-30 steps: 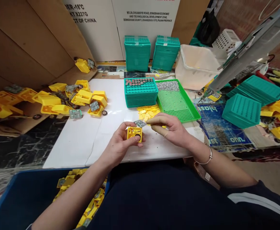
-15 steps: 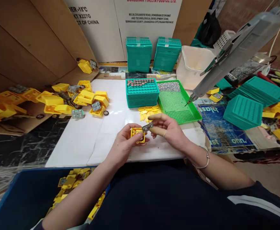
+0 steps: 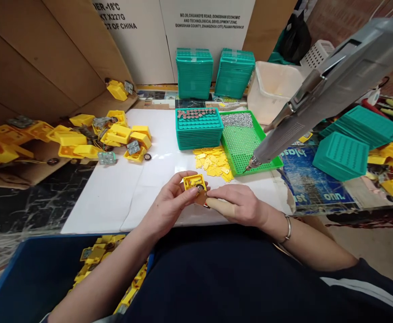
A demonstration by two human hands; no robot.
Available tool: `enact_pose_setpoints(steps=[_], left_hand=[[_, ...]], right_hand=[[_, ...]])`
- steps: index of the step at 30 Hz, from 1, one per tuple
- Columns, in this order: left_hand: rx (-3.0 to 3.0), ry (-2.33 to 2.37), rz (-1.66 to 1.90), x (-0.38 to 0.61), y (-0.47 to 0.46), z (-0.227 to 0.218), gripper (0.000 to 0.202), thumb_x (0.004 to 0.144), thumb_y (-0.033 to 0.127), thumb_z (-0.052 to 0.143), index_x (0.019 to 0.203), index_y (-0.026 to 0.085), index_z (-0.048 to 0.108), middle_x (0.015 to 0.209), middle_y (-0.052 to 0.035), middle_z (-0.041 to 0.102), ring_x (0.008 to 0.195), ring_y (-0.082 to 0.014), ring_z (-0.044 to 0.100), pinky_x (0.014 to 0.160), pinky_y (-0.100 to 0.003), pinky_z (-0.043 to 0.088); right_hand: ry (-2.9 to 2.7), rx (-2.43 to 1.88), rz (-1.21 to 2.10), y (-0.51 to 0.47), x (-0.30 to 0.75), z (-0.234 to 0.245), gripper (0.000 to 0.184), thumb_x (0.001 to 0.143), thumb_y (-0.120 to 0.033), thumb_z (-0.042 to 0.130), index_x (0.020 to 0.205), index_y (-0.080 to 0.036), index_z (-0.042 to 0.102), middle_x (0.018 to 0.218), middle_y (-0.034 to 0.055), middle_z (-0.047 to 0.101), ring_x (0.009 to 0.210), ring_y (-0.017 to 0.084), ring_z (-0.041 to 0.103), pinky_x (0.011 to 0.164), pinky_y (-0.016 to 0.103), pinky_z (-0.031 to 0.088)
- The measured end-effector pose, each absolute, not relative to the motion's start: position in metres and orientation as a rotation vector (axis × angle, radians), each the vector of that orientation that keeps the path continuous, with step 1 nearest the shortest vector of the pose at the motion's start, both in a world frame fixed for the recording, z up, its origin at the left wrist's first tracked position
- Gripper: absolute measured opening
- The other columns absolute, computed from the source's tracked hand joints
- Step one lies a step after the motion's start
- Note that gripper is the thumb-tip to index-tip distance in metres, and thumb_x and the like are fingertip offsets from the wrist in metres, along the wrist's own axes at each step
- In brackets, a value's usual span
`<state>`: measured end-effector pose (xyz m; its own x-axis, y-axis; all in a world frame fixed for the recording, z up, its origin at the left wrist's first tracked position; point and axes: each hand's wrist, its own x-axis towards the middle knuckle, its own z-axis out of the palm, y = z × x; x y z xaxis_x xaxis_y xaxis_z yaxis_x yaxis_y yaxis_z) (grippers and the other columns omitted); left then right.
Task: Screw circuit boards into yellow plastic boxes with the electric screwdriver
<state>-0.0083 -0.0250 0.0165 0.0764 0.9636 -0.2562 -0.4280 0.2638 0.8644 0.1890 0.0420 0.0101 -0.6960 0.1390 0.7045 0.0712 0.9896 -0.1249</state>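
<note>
My left hand (image 3: 172, 197) is closed around a small yellow plastic housing (image 3: 190, 181), its open side facing up. Inside the housing a round dark part shows beside the thumb. Between the fingers of my right hand (image 3: 240, 202) is a circuit board (image 3: 201, 197), its brown side showing, held at the lower edge of the housing. Tan finger covers sit on some right-hand fingers and hide part of the board. Just beyond both hands lies a pile of flat yellow plastic pieces (image 3: 213, 161).
A grey electric screwdriver (image 3: 290, 107) hangs over a green tray (image 3: 275, 165) of small screws. Behind stand a teal tray stack (image 3: 199, 137) with round parts and a white bin (image 3: 273, 89). Yellow housings (image 3: 118, 134) lie at left; a blue tub (image 3: 31, 269) sits below.
My right hand has moved down and turned the circuit board from its grey component side to its brown side. The screwdriver has swung lower and to the left.
</note>
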Motion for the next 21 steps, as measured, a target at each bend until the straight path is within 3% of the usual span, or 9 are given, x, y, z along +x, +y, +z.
enact_pose_setpoints(steps=[7, 14, 17, 21], left_hand=[[0.941, 1.155, 1.235, 0.0, -0.027, 0.009, 0.024, 0.081, 0.026, 0.069, 0.105, 0.021, 0.066, 0.089, -0.0017, 0.07, 0.081, -0.0152, 0.064, 0.073, -0.025, 0.05], [0.914, 1.175, 1.276, 0.001, -0.025, 0.008, 0.021, 0.078, 0.022, 0.068, 0.099, 0.021, 0.071, 0.093, -0.0017, 0.07, 0.082, -0.0164, 0.063, 0.076, -0.029, 0.053], [0.848, 1.107, 1.213, -0.002, -0.023, 0.008, 0.025, 0.079, 0.023, 0.066, 0.104, 0.022, 0.068, 0.1, -0.003, 0.069, 0.088, -0.0179, 0.064, 0.079, -0.031, 0.054], [0.716, 0.927, 1.176, -0.007, -0.02, 0.009, 0.033, 0.08, 0.017, 0.056, 0.111, 0.022, 0.066, 0.113, -0.0055, 0.066, 0.111, -0.0245, 0.059, 0.09, -0.04, 0.054]], right_hand=[[-2.527, -0.189, -0.015, 0.041, 0.183, 0.024, 0.021, 0.093, -0.016, 0.047, 0.101, -0.018, 0.066, 0.089, 0.0058, 0.071, 0.076, 0.013, 0.063, 0.064, 0.025, 0.053], [-2.544, -0.368, 0.405, 0.044, 0.172, 0.025, 0.023, 0.098, -0.023, 0.04, 0.103, -0.018, 0.062, 0.088, 0.005, 0.07, 0.082, 0.013, 0.064, 0.075, 0.025, 0.053], [-2.518, -0.412, 0.509, 0.047, 0.169, 0.027, 0.022, 0.097, -0.024, 0.042, 0.099, -0.017, 0.062, 0.087, 0.0049, 0.07, 0.081, 0.013, 0.064, 0.074, 0.025, 0.052], [-2.517, -0.481, 0.496, 0.053, 0.167, 0.027, 0.019, 0.096, -0.023, 0.047, 0.099, -0.016, 0.064, 0.086, 0.0053, 0.069, 0.079, 0.012, 0.063, 0.071, 0.022, 0.05]])
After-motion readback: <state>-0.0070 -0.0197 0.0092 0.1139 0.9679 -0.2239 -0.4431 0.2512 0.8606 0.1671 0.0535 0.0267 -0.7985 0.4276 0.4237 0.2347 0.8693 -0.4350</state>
